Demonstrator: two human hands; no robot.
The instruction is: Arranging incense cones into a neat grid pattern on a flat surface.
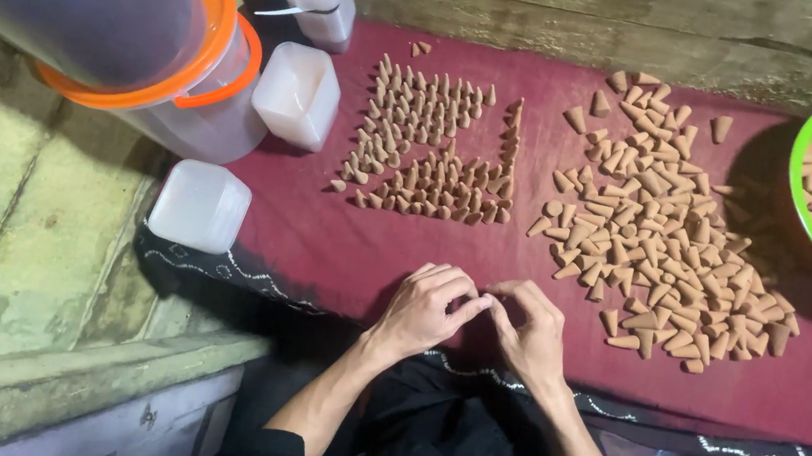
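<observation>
Three white square lidded tubs (pixel 296 94) stand along the left edge of the dark red cloth (pixel 324 240), beside a clear jar with an orange lid (pixel 196 75), and a green bowl (pixel 810 130) at the right edge holds tan cones. The left hand (pixel 422 310) and right hand (pixel 528 326) meet fingertip to fingertip low on the cloth, fingers pinched together, though what they grip is hidden. A loose cone heap (pixel 667 235) lies just right of the right hand, and upright cone rows (pixel 435 146) stand beyond both hands
</observation>
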